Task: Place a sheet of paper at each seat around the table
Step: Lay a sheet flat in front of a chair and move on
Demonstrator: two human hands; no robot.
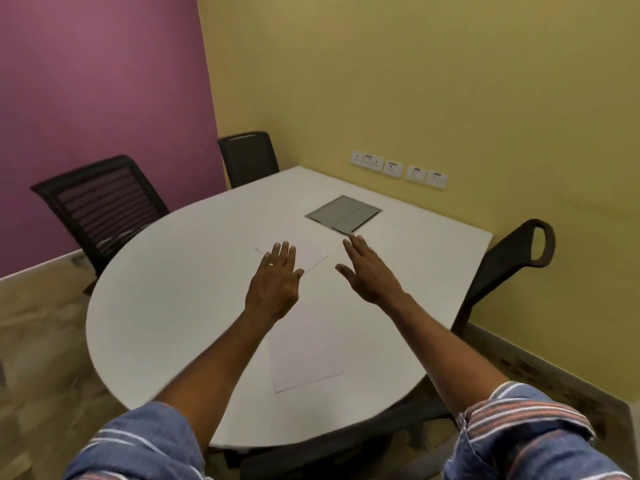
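Rolled blue striped shirt sleeves (145,445) at the bottom of frame, two bare forearms reaching out over a white bench with a rounded near end (156,306). Left hand (275,282) palm down, fingers spread and flat, gripping nothing, fingertips resting on a white sheet of paper (310,258) near the middle of the bench; a thin gold ring (271,264) on one finger. Right hand (369,271) open too, fingers extended and tilted, empty, just beside that sheet's right corner; whether touching the surface cannot be told. Second white sheet of paper (306,358) flat between the forearms, close to the curved near edge, corners inside the rim. Both sheets plain, unmarked, barely distinct from the white top. Grey square hatch panel (343,214) set flush in the bench just beyond the right fingertips. Wide bare surface on the left half. Black mesh-backed office chair (100,202) tucked at the left edge, another black chair (249,157) at the far corner, black chair armrest loop (530,244) at the right edge. Row of white wall sockets (398,169) on the yellow wall behind the straight far side.
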